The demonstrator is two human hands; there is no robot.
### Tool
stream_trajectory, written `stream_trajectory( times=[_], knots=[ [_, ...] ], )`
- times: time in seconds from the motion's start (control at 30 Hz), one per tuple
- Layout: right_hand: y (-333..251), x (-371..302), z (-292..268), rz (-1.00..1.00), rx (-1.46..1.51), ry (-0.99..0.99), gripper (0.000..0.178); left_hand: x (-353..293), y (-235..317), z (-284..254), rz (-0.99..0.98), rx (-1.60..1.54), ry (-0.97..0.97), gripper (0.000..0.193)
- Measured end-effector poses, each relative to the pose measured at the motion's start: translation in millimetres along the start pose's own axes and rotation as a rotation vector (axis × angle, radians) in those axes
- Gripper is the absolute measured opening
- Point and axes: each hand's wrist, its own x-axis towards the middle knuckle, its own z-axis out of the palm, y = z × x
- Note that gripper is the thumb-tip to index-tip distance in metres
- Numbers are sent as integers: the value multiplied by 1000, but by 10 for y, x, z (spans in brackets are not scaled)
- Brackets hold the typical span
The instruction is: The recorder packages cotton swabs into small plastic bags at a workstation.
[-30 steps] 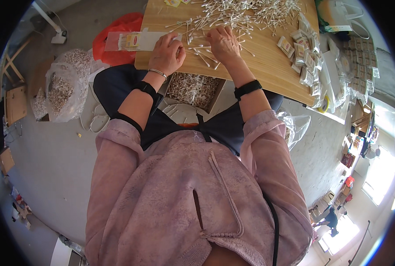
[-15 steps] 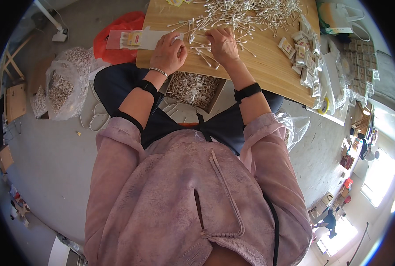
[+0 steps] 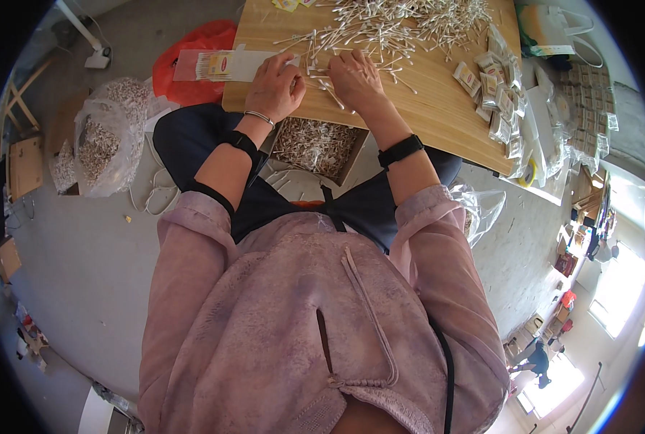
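Observation:
My left hand (image 3: 275, 87) is curled at the table's front edge, beside a clear plastic sleeve (image 3: 254, 65). White tips at its bent fingers look like cotton swabs, though most of the grip is hidden. Inside the sleeve's left part lies a row of cotton swabs with a yellow and white label card (image 3: 219, 65). My right hand (image 3: 355, 81) bends its fingers down onto loose cotton swabs (image 3: 328, 90); its fingertips are too hidden to show what they pinch. A large heap of cotton swabs (image 3: 380, 29) spreads beyond both hands.
Filled swab packs (image 3: 492, 87) pile up on the wooden table (image 3: 438, 119) at right. A box of swabs (image 3: 315, 148) sits below the front edge, between my knees. A red bag (image 3: 199, 47) and clear bags of swabs (image 3: 105, 137) are at left. Yellow tape (image 3: 528, 173) lies at right.
My right hand has shifted slightly left and nearer, toward my left hand, over the loose swabs. My left hand has stayed nearly still.

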Motion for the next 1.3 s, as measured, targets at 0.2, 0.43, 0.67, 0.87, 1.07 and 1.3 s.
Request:
stream_trajectory(
  times=[0.2,0.43,0.67,0.87,1.07,1.3],
  knots=[
    [38,-2,10,-60,5,3,13,5,-2,-6,-2,-4,-2,10],
    [63,11,-14,-16,11,-96,13,15,-3,19,13,-7,15,11],
    [192,-220,-223,69,454,56,9,11,-33,5,31,17,0,12],
    [140,-644,-169,38,493,127,5,-9,-24,-8,20,-22,-20,15],
    [403,-601,-99,242,579,350,7,39,-28,41,28,-11,0,10],
    [75,-750,-421,231,805,64,8,-4,-57,40,14,17,-1,10]
  ],
)
